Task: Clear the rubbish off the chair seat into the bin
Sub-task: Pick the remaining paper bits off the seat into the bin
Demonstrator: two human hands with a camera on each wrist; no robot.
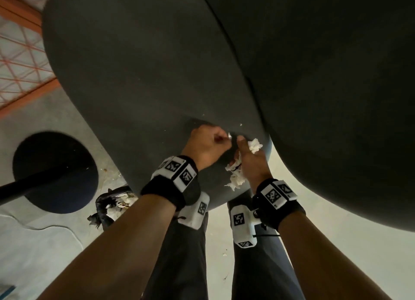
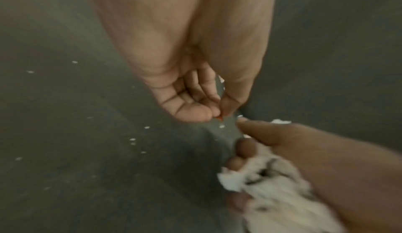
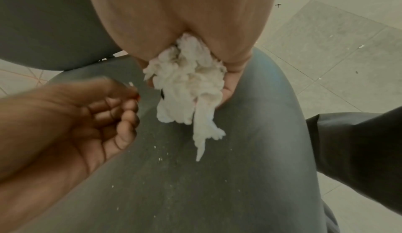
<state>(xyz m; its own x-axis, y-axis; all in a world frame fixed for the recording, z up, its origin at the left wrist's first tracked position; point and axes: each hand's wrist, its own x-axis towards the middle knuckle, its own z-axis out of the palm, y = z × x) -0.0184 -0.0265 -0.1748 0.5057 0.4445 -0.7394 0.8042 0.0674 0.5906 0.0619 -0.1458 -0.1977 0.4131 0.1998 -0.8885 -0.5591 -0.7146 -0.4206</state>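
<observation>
- The right hand (image 1: 252, 162) has a fat wad of crumpled white tissue (image 3: 187, 82) bunched up in its fist, fingers curled round it, with a twisted tail of it dangling out below the fingers.
- The left hand (image 1: 205, 146) sits just to the left of that fist, fingers curled in, thumb and fingertip pressed together. Looks like it's pinching a tiny white scrap (image 1: 229, 135), though it's too small and blurry to be sure.
- Both hands are right down on the dark grey chair seat (image 1: 139, 79), near its front edge, almost touching each other.
- Little white crumbs (image 2: 132, 139) are scattered over the seat to the left of the pinch and under the wad.
- Down on the floor, left of and behind the left wrist, there's a black bin bag (image 1: 107, 206) with white rubbish showing in it.
- Further left of that sits a round black base (image 1: 56, 171) with a pole.
- The person's dark trousers (image 1: 179, 254) are below both wrists.
</observation>
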